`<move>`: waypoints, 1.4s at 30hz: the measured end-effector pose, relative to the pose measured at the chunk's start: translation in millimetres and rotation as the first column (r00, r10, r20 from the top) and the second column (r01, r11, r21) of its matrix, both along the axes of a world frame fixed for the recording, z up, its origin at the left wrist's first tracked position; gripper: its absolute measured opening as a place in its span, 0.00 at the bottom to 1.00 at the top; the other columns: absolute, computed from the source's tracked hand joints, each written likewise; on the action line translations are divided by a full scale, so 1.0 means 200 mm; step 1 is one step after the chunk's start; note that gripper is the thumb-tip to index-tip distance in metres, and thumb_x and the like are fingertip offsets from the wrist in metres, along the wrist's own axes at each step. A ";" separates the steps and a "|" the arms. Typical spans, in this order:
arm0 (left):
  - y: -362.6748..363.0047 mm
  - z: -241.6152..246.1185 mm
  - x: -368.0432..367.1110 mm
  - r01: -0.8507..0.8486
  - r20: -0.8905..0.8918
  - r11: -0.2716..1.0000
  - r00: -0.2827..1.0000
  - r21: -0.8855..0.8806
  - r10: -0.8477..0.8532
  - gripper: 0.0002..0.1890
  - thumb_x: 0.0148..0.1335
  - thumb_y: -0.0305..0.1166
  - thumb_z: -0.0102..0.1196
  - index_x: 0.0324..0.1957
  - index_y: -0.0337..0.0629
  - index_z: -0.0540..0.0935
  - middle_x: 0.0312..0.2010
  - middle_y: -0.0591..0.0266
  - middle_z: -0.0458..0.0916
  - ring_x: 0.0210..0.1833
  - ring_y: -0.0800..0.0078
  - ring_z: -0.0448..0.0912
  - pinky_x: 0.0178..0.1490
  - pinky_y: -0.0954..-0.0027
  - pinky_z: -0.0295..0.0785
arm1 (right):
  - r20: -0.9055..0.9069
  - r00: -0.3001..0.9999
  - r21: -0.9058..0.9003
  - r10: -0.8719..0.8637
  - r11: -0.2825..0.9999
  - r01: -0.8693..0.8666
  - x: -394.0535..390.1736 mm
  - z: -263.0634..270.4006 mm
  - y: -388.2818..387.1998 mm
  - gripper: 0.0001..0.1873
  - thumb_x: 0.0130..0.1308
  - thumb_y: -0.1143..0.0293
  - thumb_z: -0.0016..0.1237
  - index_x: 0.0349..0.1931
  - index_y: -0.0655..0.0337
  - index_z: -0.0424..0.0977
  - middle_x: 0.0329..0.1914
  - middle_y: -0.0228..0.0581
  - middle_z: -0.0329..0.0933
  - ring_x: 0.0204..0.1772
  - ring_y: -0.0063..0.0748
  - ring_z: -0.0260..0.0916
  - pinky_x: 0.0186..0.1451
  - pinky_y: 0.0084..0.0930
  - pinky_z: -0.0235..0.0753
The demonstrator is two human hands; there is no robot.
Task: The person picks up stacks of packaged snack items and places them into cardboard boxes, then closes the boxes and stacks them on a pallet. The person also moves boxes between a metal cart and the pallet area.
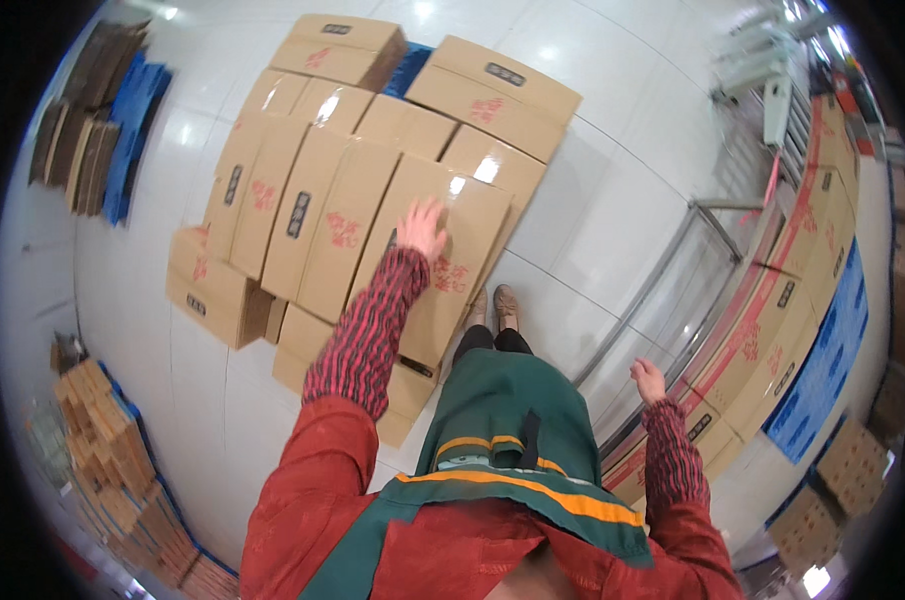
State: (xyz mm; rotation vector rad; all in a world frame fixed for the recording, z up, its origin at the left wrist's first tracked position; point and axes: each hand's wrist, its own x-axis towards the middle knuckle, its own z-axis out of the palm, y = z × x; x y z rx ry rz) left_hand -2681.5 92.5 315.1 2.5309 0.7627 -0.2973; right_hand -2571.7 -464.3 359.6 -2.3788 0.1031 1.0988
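My left hand (422, 231) lies with fingers spread on the top of a closed cardboard box (445, 217), near its printed red mark. That box is at the near right of a stack; a second upright-printed carton (332, 217) sits close along its left side. Another carton (492, 94) rests at the far right of the stack, and one more (338, 49) at the far left. Down by my right side hangs my right hand (650, 381), its fingers loosely curled and nothing visible in it. It is beside a metal-framed cart (640, 300), apparently not touching it.
A blue pallet (409, 71) shows between the far cartons. On the right, a row of cartons (752, 322) stands by another blue pallet (827, 360). Flattened cardboard (92, 161) leans at far left; stacked boxes (107, 435) stand at lower left. My shoes (506, 301) are beside the stack.
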 end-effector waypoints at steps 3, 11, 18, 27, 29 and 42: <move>0.10 -0.04 0.39 0.176 -0.161 0.980 0.974 0.094 -0.159 0.33 0.53 0.49 0.53 0.61 0.56 0.60 0.66 0.68 0.52 0.70 0.58 0.45 0.64 0.34 0.44 | -0.043 0.921 0.096 -0.388 0.916 0.390 -0.27 0.15 -0.24 0.20 0.65 0.66 0.41 0.52 0.71 0.66 0.39 0.40 0.75 0.42 0.27 0.73 0.45 0.21 0.72; -0.14 -0.02 0.50 0.327 -0.415 0.940 0.872 0.103 -0.258 0.41 0.47 0.58 0.56 0.62 0.57 0.58 0.65 0.69 0.53 0.70 0.64 0.43 0.60 0.29 0.46 | -0.217 0.743 -0.010 -0.633 0.762 0.647 -1.17 0.24 -0.35 0.20 0.64 0.65 0.44 0.53 0.67 0.65 0.40 0.37 0.74 0.39 0.24 0.71 0.41 0.20 0.72; -0.15 -0.12 0.49 0.318 -0.505 0.944 0.831 0.086 -0.234 0.44 0.45 0.57 0.60 0.63 0.57 0.57 0.66 0.69 0.50 0.71 0.67 0.43 0.61 0.31 0.46 | 0.117 0.697 0.206 -0.707 0.704 0.680 -1.18 0.50 -0.45 0.16 0.66 0.69 0.42 0.52 0.67 0.68 0.43 0.38 0.74 0.45 0.25 0.71 0.50 0.21 0.70; -0.58 -0.11 0.57 0.560 -0.371 0.800 0.805 0.217 -0.463 0.29 0.51 0.48 0.58 0.50 0.37 0.73 0.46 0.44 0.74 0.53 0.51 0.70 0.58 0.59 0.65 | 0.602 0.231 0.143 -0.765 0.387 0.911 -1.18 0.86 -1.31 0.20 0.68 0.67 0.38 0.57 0.67 0.62 0.60 0.45 0.63 0.62 0.32 0.60 0.63 0.26 0.59; -0.98 -0.10 0.64 0.654 -0.177 0.751 0.731 -0.096 -0.659 0.26 0.55 0.44 0.55 0.50 0.36 0.73 0.46 0.44 0.74 0.52 0.50 0.70 0.56 0.57 0.65 | 0.598 0.310 0.126 -0.739 0.469 0.874 -1.02 0.74 -1.50 0.24 0.68 0.61 0.36 0.61 0.64 0.58 0.63 0.45 0.59 0.67 0.36 0.54 0.66 0.28 0.54; -2.74 -0.03 0.78 0.048 -0.288 0.571 0.827 -0.820 -0.483 0.38 0.59 0.62 0.39 0.63 0.45 0.59 0.62 0.61 0.62 0.62 0.59 0.61 0.57 0.52 0.59 | 0.793 0.350 0.041 -0.499 0.616 0.787 -0.24 0.43 -1.45 0.16 0.64 0.60 0.41 0.44 0.62 0.69 0.46 0.46 0.70 0.50 0.45 0.65 0.53 0.39 0.64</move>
